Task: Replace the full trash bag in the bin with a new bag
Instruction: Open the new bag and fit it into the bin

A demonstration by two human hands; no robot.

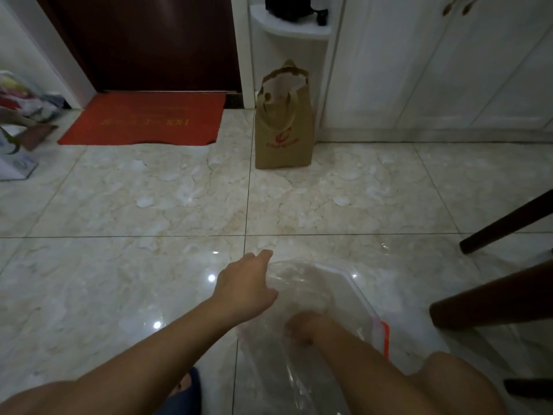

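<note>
At lower centre, the left hand [247, 287] pinches the clear bag [302, 283] rim. The right hand [302, 326] sits inside the bag; its grip cannot be told.

The paper bag [284, 121] stands on the floor [149, 205] far from the person, just before the cabinet [434, 61]. The doormat [146, 118] lies to its left, before the door [143, 40]. Near the person, the plastic bag [317, 283] is at the right, with the left hand [247, 287] on its left edge and the right hand [302, 326] inside it. Chair legs [505, 226] stand at the right.
</note>
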